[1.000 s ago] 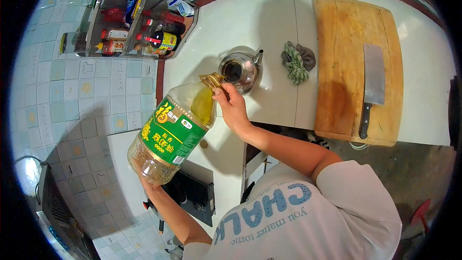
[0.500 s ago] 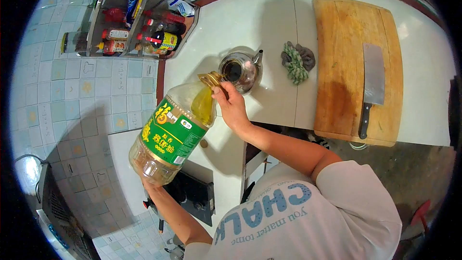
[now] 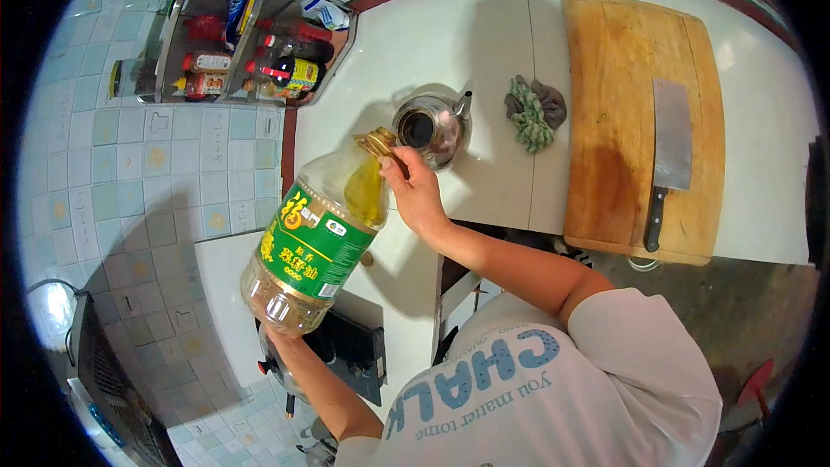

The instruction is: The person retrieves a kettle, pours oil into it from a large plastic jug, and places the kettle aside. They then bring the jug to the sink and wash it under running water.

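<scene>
The plastic bottle (image 3: 313, 242) slants above the surface (image 3: 415, 39), its long axis running from the base near the body up to the neck beside the kettle (image 3: 445, 125). The mouth sits at the kettle's left edge as seen from above, next to the dark round opening (the spout (image 3: 464, 102) points off on the far side). The right hand (image 3: 417, 193) is the nearer one to the kettle; its grip is closed on the bottle just below the neck. The left hand (image 3: 278, 334) is at the base, mostly hidden, so I cannot tell how far its grip closes. Yellow liquid gathers inside the shoulder.
</scene>
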`<state>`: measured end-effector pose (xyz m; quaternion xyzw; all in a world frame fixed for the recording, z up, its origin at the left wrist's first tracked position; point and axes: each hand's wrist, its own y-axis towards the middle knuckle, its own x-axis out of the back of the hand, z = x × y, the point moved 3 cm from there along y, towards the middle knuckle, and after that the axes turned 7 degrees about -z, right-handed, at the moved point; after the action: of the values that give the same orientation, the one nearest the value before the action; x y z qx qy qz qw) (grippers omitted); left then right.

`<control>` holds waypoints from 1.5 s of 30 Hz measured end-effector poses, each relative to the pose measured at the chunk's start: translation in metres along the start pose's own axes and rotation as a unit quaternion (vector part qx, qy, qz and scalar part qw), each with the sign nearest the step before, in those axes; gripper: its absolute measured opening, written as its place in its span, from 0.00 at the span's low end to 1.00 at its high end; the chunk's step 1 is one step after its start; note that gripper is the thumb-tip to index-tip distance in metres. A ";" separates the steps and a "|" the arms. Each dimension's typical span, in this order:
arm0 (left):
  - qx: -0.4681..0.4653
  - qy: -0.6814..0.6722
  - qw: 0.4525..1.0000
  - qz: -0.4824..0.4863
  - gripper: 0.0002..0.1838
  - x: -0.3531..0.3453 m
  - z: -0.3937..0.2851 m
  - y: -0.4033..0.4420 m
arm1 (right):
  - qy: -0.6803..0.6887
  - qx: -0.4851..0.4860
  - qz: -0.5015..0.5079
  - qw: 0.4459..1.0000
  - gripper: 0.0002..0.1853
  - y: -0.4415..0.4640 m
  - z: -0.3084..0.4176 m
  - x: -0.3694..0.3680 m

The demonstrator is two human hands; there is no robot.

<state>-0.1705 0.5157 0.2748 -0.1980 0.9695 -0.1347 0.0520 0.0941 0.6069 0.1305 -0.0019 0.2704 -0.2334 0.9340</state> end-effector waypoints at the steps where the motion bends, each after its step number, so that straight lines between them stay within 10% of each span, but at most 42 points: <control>1: -0.005 0.001 1.000 -0.009 0.42 0.001 0.001 0.000 | 0.001 -0.002 0.002 1.000 0.12 0.000 0.001 0.000; 45: 0.026 -0.058 0.997 -0.039 0.28 0.003 0.000 0.006 | -0.001 -0.010 -0.020 1.000 0.11 -0.005 -0.012 -0.001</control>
<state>-0.1756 0.5196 0.2733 -0.2422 0.9525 -0.1496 0.1081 0.0851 0.6046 0.1214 -0.0165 0.2713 -0.2495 0.9295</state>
